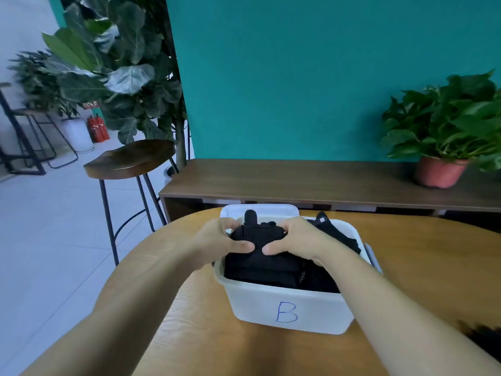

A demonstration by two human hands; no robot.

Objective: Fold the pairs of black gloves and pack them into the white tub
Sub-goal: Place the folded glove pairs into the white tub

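Round wooden table, white tub marked B, white lid behind it

Black gloves heaped in white tub — marked "B".

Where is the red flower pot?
The red flower pot sits far right in the head view, on the dark wooden shelf against the teal wall, behind the white tub.
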